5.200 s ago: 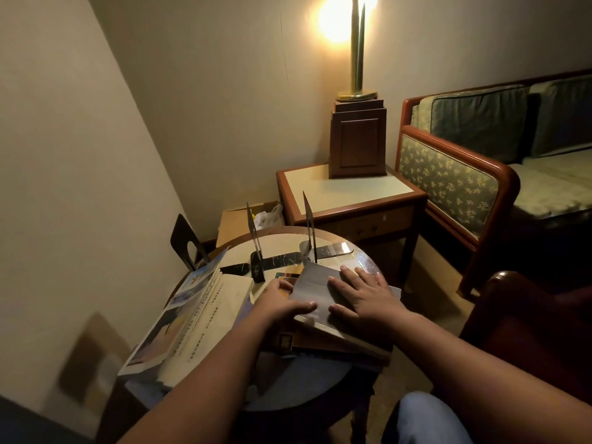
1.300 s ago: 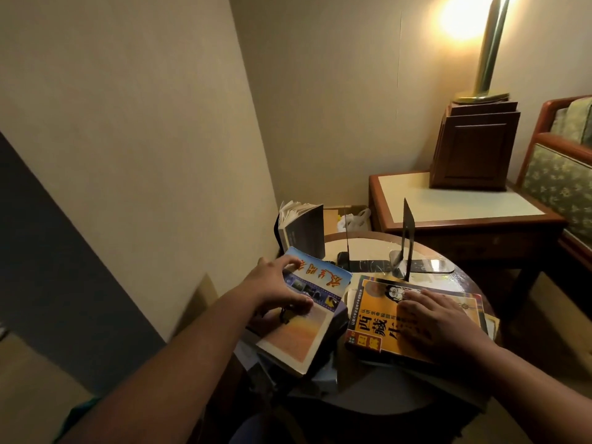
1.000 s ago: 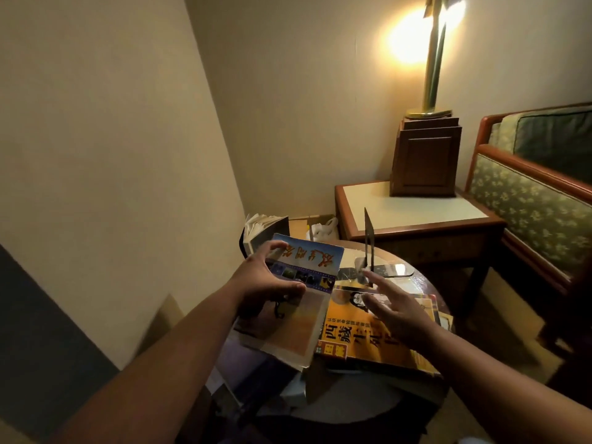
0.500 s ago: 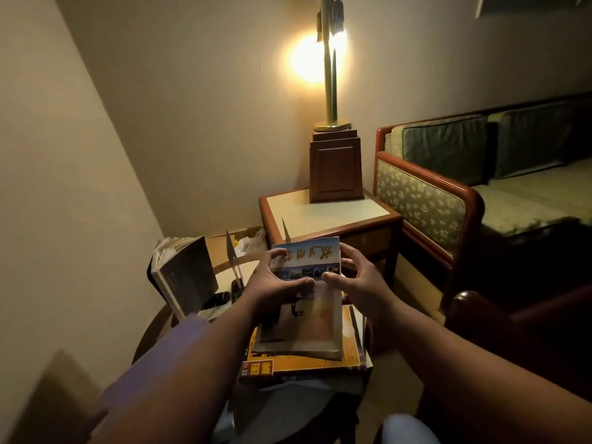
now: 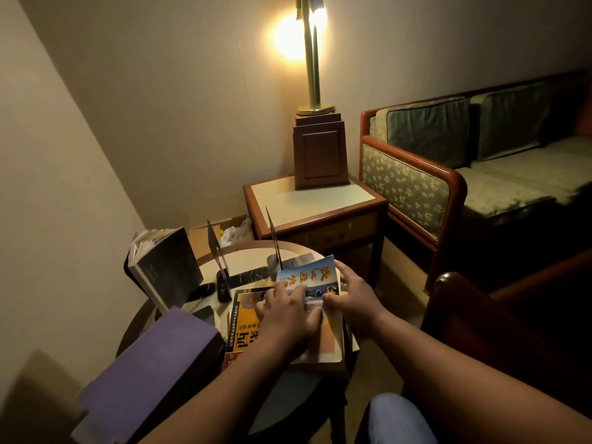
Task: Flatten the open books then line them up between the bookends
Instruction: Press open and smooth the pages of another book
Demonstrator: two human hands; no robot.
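— Where's the blue book (image 5: 309,278) just now?

— Lying on top of the yellow book (image 5: 243,331), which lies on the round desk (image 5: 246,261). It sits on the person's side of the sofa-side bookend (image 5: 273,238), with its far edge close to that bookend's foot. From here I can't tell whether they touch.

— And the hands?

— Both are on the blue book. The left hand (image 5: 286,318) lies palm down across the cover, its fingers fairly straight, a little apart, pressing. The right hand (image 5: 352,299) has the book by the edge towards the sofa (image 5: 480,174), with the thumb on the cover and the fingers curled round the edge, clamped on it.

— The other bookend?

— The wall-side bookend (image 5: 215,248) stands upright like its mate, apart from the sofa-side bookend, and pale desk top shows in the gap between them.

— Any more books about?

— A dark book (image 5: 166,267) stands on end beyond the wall-side bookend, farther still from the sofa-side bookend, its pages fanned at the top. A purple book (image 5: 153,357) lies tilted at the desk's near edge, well apart from the sofa-side bookend on the wall side.

— What's behind all that?

— Past the sofa-side bookend is a side table (image 5: 307,197) carrying a lit lamp (image 5: 312,75) on a wooden base, and the sofa is beside it.
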